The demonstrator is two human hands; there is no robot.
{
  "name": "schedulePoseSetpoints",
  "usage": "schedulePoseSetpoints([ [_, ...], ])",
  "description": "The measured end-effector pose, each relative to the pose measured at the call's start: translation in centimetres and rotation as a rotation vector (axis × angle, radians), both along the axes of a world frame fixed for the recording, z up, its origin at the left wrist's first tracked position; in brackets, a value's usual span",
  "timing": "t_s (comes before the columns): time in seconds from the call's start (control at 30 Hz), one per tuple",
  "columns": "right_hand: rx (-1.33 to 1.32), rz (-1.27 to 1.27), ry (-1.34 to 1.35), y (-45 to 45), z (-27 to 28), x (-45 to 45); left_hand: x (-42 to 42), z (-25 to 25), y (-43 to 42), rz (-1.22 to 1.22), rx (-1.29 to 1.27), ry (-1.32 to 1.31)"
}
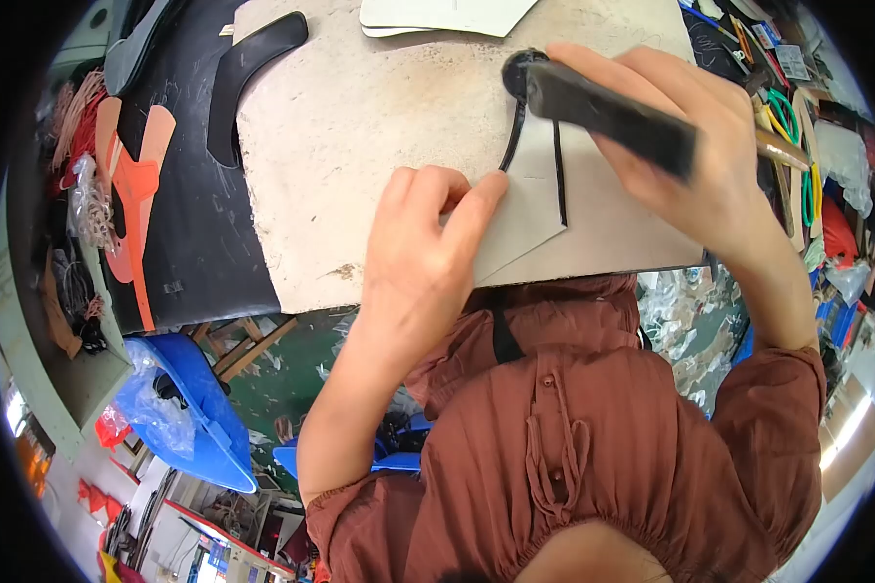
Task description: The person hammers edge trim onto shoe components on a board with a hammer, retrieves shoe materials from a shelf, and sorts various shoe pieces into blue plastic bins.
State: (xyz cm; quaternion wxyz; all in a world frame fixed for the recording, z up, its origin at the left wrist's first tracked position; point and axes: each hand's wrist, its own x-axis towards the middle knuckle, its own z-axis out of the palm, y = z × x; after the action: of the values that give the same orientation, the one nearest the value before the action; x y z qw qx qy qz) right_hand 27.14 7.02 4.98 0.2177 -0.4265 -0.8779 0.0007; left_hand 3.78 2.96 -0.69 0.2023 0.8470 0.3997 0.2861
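Observation:
On the pale board (pixel 311 194) lies a light-coloured sheet piece (pixel 530 209) with black strips along two edges. My left hand (pixel 428 233) rests on it, its fingers bent and pressed together at the lower end of the left black strip (pixel 513 136). My right hand (pixel 690 126) is wrapped round a black tool (pixel 612 112), slightly blurred. The tool's round black end (pixel 525 76) is over the top of the left strip. The right black strip (pixel 560 175) runs down beneath the tool.
White sheets (pixel 447 17) lie at the board's far edge. A curved black piece (pixel 226 107) overlaps its left edge. Orange templates (pixel 136 185) are on the black surface farther left. Pens, cords and tools crowd the right side. A blue bin (pixel 199 418) stands below the table, lower left.

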Motion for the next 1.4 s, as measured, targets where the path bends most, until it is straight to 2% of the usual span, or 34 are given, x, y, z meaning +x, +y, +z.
schedulePoseSetpoints([
  [0.1,-0.152,0.087,0.055,-1.6,-0.2,-0.7,-0.3,0.0,-0.5,0.008,-0.007,-0.003],
  [0.23,-0.017,0.047,-0.062,-0.6,1.1,-0.9,-0.9,0.4,-1.1,0.03,-0.053,0.015],
  [0.27,-0.061,0.077,0.067,-1.3,0.6,-1.3,-1.0,0.3,-1.3,0.047,-0.064,0.009],
  [0.3,-0.126,0.132,0.085,-1.8,0.5,-1.6,-1.2,0.2,-1.3,0.048,-0.058,-0.013],
  [0.37,-0.137,0.143,-0.006,-1.2,-0.9,-1.4,-1.6,0.0,-1.4,0.04,-0.05,-0.053],
  [0.43,-0.086,0.051,-0.072,-0.7,0.8,-1.5,-2.0,0.7,-1.4,0.059,-0.048,0.02],
  [0.57,-0.222,0.182,0.075,-1.9,0.6,-2.2,-2.5,0.6,-1.8,0.066,-0.054,-0.001],
  [0.67,-0.141,0.078,-0.095,-0.7,0.8,-2.1,-3.2,0.7,-1.8,0.066,-0.051,0.013],
  [0.7,-0.033,0.084,-0.068,-0.7,1.2,-2.5,-3.4,0.7,-1.9,0.073,-0.061,0.024],
  [0.73,-0.089,0.117,0.039,-1.3,1.3,-2.7,-3.4,0.7,-2.0,0.068,-0.053,0.012],
  [0.83,-0.174,0.203,-0.032,-1.8,-0.1,-2.9,-3.6,0.9,-2.1,0.055,-0.041,0.006],
  [0.87,-0.149,0.162,-0.054,-1.4,0.1,-3.0,-3.8,1.3,-2.1,0.045,-0.044,0.021],
  [0.97,-0.116,0.134,0.037,-0.9,1.1,-3.3,-4.1,0.6,-2.1,0.04,-0.046,-0.022],
  [1.1,-0.284,0.21,0.069,-1.9,-0.4,-4.4,-4.6,0.5,-2.3,0.01,-0.031,-0.012],
  [1.23,-0.209,0.089,0.131,0.0,-0.3,-3.6,-3.0,0.9,-3.0,-0.148,0.149,0.067],
  [1.27,-0.213,0.033,0.235,0.3,-1.1,-3.0,-2.9,0.7,-3.0,-0.191,0.18,0.064],
  [1.37,-0.173,-0.288,0.365,0.1,-0.8,-1.0,-3.9,2.0,-1.3,-0.125,-0.016,-0.103],
  [1.4,-0.159,-0.354,0.415,0.0,-0.8,0.0,-4.2,2.2,0.5,0.047,0.066,-0.281],
])
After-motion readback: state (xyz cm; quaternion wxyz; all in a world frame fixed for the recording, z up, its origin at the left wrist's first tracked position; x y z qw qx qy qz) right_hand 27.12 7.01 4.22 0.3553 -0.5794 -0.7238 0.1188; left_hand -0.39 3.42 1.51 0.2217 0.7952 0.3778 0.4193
